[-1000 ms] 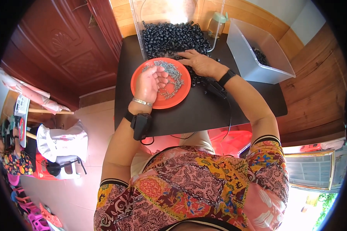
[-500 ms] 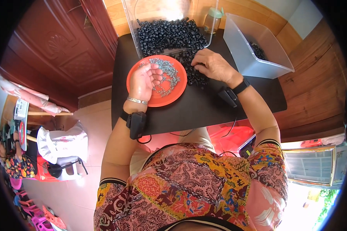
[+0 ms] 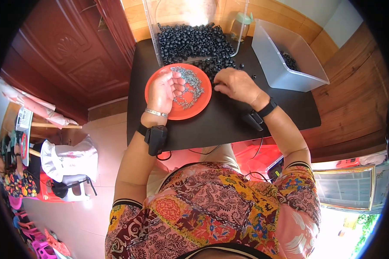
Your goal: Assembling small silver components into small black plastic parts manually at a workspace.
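Small silvery metal screws or similar pieces [image 3: 189, 87] lie scattered on a round orange-red plate [image 3: 183, 114] on the dark table. Over the plate's left side my left hand [image 3: 163, 91] is turned palm up with its fingers curled in; what they hold, if anything, is hidden. Just right of the plate my right hand [image 3: 237, 85] hovers palm down, thumb and fingers pinched together. Nothing can be made out between those fingertips. Beyond it, many small black ring-like plastic parts [image 3: 220, 64] spill out of a clear tipped bin [image 3: 153, 32].
At the far right of the dark table [image 3: 194, 134] stands a translucent bin [image 3: 285, 77] with some black parts inside. A jar with a pale green lid [image 3: 240, 26] is behind. Left, a white bag [image 3: 71, 157] rests on a chair; another person [image 3: 19, 181] sits farther off.
My right hand has drawn back toward me, off the loose black parts. My left hand stays curled over the plate. The whole view has shifted slightly.
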### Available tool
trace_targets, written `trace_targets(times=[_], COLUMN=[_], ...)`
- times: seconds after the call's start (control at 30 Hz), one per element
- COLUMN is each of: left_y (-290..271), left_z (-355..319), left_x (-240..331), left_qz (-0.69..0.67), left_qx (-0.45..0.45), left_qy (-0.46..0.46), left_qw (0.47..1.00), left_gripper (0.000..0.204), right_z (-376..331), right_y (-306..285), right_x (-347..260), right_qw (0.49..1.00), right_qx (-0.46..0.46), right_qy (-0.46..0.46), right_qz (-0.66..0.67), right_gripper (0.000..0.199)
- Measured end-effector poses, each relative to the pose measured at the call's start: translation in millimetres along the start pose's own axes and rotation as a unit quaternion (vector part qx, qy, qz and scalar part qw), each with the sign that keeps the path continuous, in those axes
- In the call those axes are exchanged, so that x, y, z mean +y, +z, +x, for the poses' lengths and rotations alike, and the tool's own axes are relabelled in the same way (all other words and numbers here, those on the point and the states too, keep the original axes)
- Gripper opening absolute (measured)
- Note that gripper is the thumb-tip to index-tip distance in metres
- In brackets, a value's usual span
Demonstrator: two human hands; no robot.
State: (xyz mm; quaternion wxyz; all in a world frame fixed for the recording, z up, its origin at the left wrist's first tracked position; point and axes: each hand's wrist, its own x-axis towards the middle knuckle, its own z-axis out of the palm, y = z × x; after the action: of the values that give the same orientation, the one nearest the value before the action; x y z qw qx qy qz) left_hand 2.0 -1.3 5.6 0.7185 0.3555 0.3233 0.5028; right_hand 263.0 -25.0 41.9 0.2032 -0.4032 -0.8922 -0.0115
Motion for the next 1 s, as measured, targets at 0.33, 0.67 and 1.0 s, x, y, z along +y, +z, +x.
trace_targets(times=[0.33, 0.67, 1.0], left_y=[7.2, 13.1, 10.1], left_z=[-2.5, -6.8, -9.1], left_x=[0.0, -1.5, -2.2], left_qz=[0.024, 0.035, 0.008], left_qx=[-0.037, -0.079, -0.098], left_qy=[-0.019, 0.014, 0.039], left_qw=[0.999, 0.996, 0.994], left_gripper=[0.030, 0.022, 0.024], right_z=[64.6, 57.6, 52.8], right_y=[18.5, 33.6, 31.9], right_x=[-41.5, -45.8, -42.8], right_qw=[0.905, 0.922, 0.924], right_qx=[0.084, 0.175, 0.214], right_qy=[0.099, 0.039, -0.019], right_qz=[0.405, 0.343, 0.317], right_gripper=[0.017, 0.023, 0.021])
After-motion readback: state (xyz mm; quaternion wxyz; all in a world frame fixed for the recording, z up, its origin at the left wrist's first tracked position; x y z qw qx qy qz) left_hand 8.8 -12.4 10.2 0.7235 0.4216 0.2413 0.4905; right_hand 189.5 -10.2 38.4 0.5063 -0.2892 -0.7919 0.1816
